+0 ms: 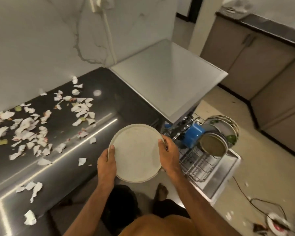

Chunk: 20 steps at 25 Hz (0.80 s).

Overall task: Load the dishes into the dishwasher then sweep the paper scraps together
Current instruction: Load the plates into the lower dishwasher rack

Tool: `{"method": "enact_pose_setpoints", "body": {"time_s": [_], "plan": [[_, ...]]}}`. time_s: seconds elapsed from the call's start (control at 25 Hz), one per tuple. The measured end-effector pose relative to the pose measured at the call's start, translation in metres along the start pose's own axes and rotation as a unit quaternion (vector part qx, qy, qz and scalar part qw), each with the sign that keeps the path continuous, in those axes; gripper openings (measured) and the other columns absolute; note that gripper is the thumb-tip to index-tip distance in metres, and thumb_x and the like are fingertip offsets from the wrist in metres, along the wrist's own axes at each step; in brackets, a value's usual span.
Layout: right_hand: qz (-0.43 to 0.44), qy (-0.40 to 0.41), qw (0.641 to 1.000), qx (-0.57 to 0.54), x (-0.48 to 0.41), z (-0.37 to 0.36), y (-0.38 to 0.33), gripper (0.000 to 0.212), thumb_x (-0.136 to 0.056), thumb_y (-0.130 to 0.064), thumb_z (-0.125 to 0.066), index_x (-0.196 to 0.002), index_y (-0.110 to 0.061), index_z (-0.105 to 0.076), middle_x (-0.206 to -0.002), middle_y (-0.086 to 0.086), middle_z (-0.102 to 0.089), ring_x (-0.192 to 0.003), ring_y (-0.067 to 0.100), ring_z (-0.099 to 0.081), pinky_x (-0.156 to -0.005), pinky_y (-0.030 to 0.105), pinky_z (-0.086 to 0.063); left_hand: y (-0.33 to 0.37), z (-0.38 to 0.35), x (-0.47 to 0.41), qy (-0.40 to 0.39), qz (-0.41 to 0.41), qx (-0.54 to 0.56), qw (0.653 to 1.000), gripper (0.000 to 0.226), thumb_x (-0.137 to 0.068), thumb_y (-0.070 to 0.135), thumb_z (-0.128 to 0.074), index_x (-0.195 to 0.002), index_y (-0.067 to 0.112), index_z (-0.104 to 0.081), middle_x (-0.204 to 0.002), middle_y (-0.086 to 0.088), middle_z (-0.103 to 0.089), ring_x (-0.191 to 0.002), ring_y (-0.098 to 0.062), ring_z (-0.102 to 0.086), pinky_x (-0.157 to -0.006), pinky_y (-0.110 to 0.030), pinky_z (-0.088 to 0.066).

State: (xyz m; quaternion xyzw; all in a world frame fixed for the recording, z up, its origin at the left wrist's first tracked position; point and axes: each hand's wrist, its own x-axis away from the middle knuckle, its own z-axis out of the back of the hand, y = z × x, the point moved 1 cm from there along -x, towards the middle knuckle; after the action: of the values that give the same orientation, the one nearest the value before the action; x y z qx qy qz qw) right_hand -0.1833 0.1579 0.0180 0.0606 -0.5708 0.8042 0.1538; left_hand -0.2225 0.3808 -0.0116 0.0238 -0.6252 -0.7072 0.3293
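Note:
I hold a round off-white plate level in front of me, over the edge of the dark countertop. My left hand grips its left rim with the thumb on top. My right hand grips its right rim. To the right, the dishwasher's lower rack is pulled out over the open door. It holds a blue pot, a steel bowl and several plates standing at the back. Torn paper scraps lie scattered over the countertop's left half.
The silver dishwasher body stands at the counter's right end. Brown cabinets line the far right. A cable and some clutter lie on the floor at lower right. My foot stands beside the open door.

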Motion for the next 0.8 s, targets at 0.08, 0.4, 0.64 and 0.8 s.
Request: {"method": "enact_pose_setpoints", "body": {"time_s": [0.08,0.4,0.64,0.8], "plan": [[-0.019,0.022,0.999,-0.014,0.010,0.031,0.011,0.033,-0.108,-0.040,-0.052,-0.139,-0.032,-0.059,-0.122,-0.010,-0.062,-0.113,0.011,-0.062,-0.089,0.036,-0.058,0.003,-0.025,0.012,-0.035,-0.008,-0.009,0.999,0.038,-0.105,0.051,-0.050,-0.104,0.019,-0.070,-0.095,0.002,-0.071,-0.086,-0.017,-0.066,-0.069,-0.032,-0.052],[-0.048,0.116,0.989,-0.075,0.036,0.141,0.064,0.036,-0.104,-0.048,-0.056,-0.137,-0.036,-0.061,-0.122,-0.011,-0.069,-0.109,0.012,-0.068,-0.091,0.046,-0.063,0.003,-0.136,0.059,-0.105,-0.018,-0.084,0.991,0.030,-0.102,0.039,-0.057,-0.130,0.028,-0.060,-0.117,0.003,-0.065,-0.104,-0.019,-0.065,-0.088,-0.045,-0.058],[-0.068,0.131,0.984,-0.101,0.054,0.260,0.110,0.035,-0.105,-0.035,-0.061,-0.139,-0.028,-0.062,-0.126,-0.005,-0.068,-0.110,0.014,-0.067,-0.094,0.046,-0.062,-0.009,-0.232,0.129,-0.123,-0.003,-0.110,0.986,0.033,-0.100,0.031,-0.062,-0.133,0.023,-0.063,-0.119,0.001,-0.068,-0.102,-0.022,-0.067,-0.088,-0.045,-0.059],[-0.063,0.118,0.988,-0.078,0.056,0.330,0.143,0.038,-0.105,-0.037,-0.061,-0.142,-0.029,-0.061,-0.132,-0.005,-0.067,-0.116,0.016,-0.065,-0.099,0.047,-0.059,-0.021,-0.289,0.175,-0.134,0.013,-0.121,0.983,0.040,-0.099,0.029,-0.064,-0.138,0.023,-0.062,-0.123,-0.001,-0.069,-0.105,-0.023,-0.067,-0.096,-0.049,-0.058]]}}
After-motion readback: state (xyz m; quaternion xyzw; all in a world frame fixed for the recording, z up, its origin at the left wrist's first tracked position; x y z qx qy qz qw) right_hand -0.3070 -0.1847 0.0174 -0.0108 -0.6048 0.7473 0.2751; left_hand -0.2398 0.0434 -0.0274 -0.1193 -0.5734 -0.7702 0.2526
